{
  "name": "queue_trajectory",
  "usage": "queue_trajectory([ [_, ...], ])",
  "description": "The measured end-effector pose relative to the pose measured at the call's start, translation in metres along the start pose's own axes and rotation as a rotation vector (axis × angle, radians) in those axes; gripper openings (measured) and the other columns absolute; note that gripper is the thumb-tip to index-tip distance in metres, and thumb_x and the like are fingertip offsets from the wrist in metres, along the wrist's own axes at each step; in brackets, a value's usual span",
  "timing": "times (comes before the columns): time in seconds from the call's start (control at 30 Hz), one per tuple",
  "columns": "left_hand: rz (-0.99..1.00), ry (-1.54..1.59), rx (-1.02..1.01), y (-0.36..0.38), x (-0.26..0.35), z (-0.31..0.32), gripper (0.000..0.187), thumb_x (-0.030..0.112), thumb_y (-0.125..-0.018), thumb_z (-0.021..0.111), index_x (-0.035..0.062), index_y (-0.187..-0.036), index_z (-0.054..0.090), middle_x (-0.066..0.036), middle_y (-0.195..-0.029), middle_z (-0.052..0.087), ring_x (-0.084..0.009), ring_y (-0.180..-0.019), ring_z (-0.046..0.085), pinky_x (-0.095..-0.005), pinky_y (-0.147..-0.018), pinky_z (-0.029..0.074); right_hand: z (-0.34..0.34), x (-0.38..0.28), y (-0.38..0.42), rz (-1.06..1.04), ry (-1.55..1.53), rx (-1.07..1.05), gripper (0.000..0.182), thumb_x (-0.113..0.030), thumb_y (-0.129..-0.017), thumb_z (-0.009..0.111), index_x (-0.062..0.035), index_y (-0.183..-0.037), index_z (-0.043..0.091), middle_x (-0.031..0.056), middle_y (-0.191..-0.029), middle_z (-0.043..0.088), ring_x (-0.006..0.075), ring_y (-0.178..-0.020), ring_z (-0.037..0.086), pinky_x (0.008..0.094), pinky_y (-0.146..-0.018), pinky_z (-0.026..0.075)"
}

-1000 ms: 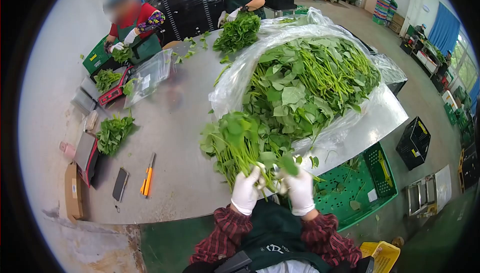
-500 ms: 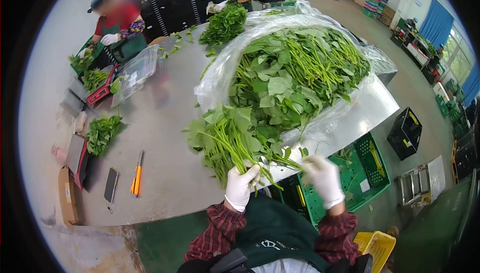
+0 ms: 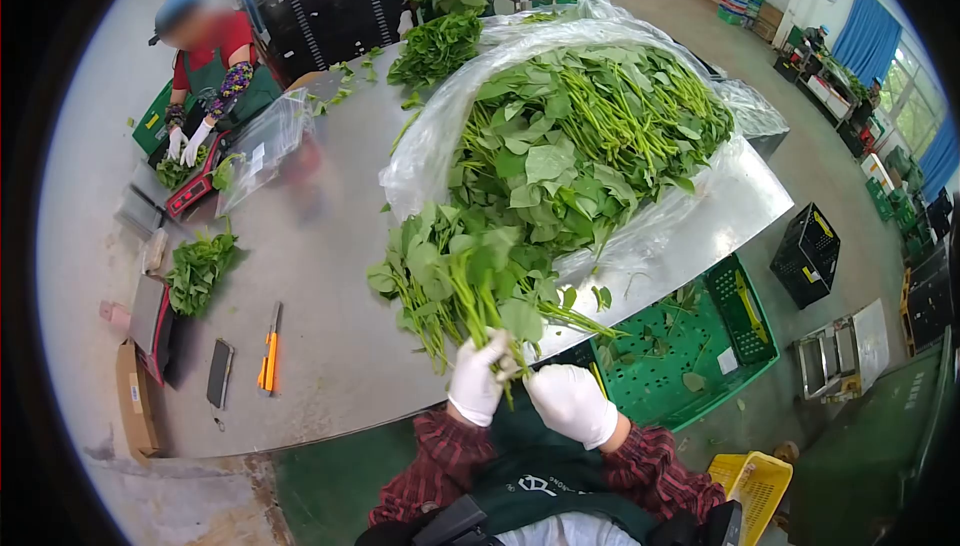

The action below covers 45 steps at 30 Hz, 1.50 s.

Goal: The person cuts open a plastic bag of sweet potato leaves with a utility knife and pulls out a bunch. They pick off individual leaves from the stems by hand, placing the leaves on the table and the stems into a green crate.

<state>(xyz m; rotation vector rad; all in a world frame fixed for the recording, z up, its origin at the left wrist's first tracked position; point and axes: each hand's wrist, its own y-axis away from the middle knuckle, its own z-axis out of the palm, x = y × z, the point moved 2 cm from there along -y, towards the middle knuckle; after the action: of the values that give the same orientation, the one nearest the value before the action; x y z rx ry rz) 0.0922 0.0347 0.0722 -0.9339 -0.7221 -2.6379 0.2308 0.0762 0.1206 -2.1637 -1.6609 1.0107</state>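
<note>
Gloved in white, my left hand point(image 3: 478, 381) is closed round the stems of a bunch of leafy greens point(image 3: 470, 281) at the table's near edge. My right hand point(image 3: 572, 406), also in a white glove, is closed beside it, with its fingertips at the lower stem ends. Its fingers partly hide what they grip, which looks like leafy stems. Just beyond the bunch, a large heap of the same greens point(image 3: 590, 136) lies in an open clear plastic bag point(image 3: 415, 171). A few loose stems point(image 3: 575, 321) stick out over the table edge to the right.
An orange utility knife point(image 3: 269, 356), a dark phone-like object point(image 3: 220, 374) and scales point(image 3: 150, 326) lie left on the metal table point(image 3: 320, 296). A green crate point(image 3: 700, 376) with leaf scraps stands below right, a yellow basket point(image 3: 752, 486) lower. Two co-workers stand across the table.
My right hand has moved left from over the crate to the stem ends by my left hand. The left co-worker's hands have lowered to the scale; the other co-worker has raised a bunch.
</note>
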Motion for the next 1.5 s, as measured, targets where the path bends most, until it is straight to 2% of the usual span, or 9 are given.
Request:
queue_trajectory([
  [0.07,0.111,-0.018,-0.021,-0.002,0.017,-0.005,0.008,0.012,-0.088,0.055,0.0063,-0.086,0.05,-0.002,-0.074,0.051,-0.0094,-0.06,0.047,-0.0202,-0.047,0.034,-0.011,0.005,0.002,0.19,0.249,-0.106,0.005,-0.007,-0.07,0.056,-0.0098,-0.07,0.051,0.0074,-0.057,0.046,0.0247,-0.049,0.05,0.0362,-0.044,0.041],
  [0.13,0.247,-0.063,-0.07,0.0,0.036,-0.007,0.009,0.014,-0.09,0.053,0.0062,-0.087,0.051,-0.004,-0.083,0.054,-0.0114,-0.071,0.052,-0.0219,-0.053,0.039,-0.03,0.046,0.023,0.369,0.348,0.422,0.016,-0.008,-0.075,0.063,-0.0051,-0.063,0.051,0.0081,-0.052,0.044,0.0225,-0.043,0.047,0.0324,-0.04,0.037],
  [0.23,0.347,-0.115,-0.054,0.005,0.052,-0.004,0.009,0.016,-0.092,0.05,0.0077,-0.094,0.051,-0.01,-0.103,0.055,-0.0192,-0.083,0.058,-0.028,-0.068,0.048,-0.045,0.119,0.058,1.004,0.255,0.08,0.03,-0.028,-0.077,0.068,-0.0021,-0.065,0.058,0.0129,-0.054,0.052,0.0263,-0.048,0.052,0.0363,-0.043,0.04],
  [0.37,0.275,-0.008,-0.071,0.006,0.047,0.001,0.009,0.014,-0.094,0.045,0.0074,-0.098,0.05,-0.015,-0.109,0.057,-0.0176,-0.077,0.059,-0.0276,-0.066,0.048,0.002,0.133,0.073,0.85,0.35,-0.2,0.037,-0.037,-0.073,0.068,-0.0018,-0.08,0.059,0.0179,-0.071,0.061,0.0366,-0.068,0.06,0.0427,-0.061,0.048],
  [0.57,0.198,-0.015,-0.125,-0.01,0.014,-0.013,0.012,0.013,-0.093,0.048,0.0061,-0.103,0.051,0.001,-0.062,0.043,-0.0081,-0.052,0.038,-0.0223,-0.05,0.031,0.003,0.106,0.049,0.717,0.099,-0.105,0.027,-0.023,-0.078,0.063,-0.0029,-0.065,0.052,0.0175,-0.062,0.057,0.0368,-0.061,0.058,0.0429,-0.054,0.045],
  [0.77,0.322,0.075,-0.063,-0.015,0.032,-0.018,0.014,0.016,-0.094,0.046,0.0066,-0.099,0.055,0.005,-0.045,0.028,-0.0065,-0.039,0.025,-0.0236,-0.042,0.022,-0.043,0.06,-0.013,0.859,-0.628,0.375,0.03,-0.02,-0.086,0.059,0.0008,-0.065,0.057,0.0024,-0.053,0.054,0.0073,-0.039,0.046,0.0218,-0.038,0.034],
  [1.03,0.47,-0.067,0.113,0.0,0.048,-0.017,0.02,0.018,-0.093,0.049,0.0007,-0.101,0.054,-0.001,-0.059,0.049,-0.0085,-0.049,0.041,-0.021,-0.045,0.031,0.006,0.065,-0.022,0.899,-0.802,0.41,0.029,-0.021,-0.089,0.054,0.0009,-0.071,0.06,0.0011,-0.05,0.051,0.0065,-0.039,0.046,0.0216,-0.038,0.033],
  [1.13,0.457,-0.117,0.147,0.002,0.048,-0.006,0.019,0.015,-0.091,0.051,-0.0012,-0.1,0.056,-0.005,-0.075,0.059,-0.0079,-0.052,0.045,-0.0205,-0.045,0.033,0.012,0.065,-0.024,0.605,-0.189,0.456,0.022,-0.011,-0.088,0.056,0.0011,-0.069,0.054,0.0035,-0.049,0.049,0.0086,-0.039,0.048,0.0249,-0.039,0.036],
  [1.5,0.554,-0.152,0.124,-0.004,0.056,0.0,0.022,0.014,-0.09,0.052,-0.0007,-0.107,0.055,-0.007,-0.089,0.061,-0.0078,-0.055,0.045,-0.0204,-0.046,0.033,0.011,0.069,-0.024,0.421,0.017,0.564,0.023,-0.008,-0.082,0.063,-0.0004,-0.064,0.05,0.0058,-0.05,0.044,0.0123,-0.038,0.043,0.0274,-0.04,0.034],
])
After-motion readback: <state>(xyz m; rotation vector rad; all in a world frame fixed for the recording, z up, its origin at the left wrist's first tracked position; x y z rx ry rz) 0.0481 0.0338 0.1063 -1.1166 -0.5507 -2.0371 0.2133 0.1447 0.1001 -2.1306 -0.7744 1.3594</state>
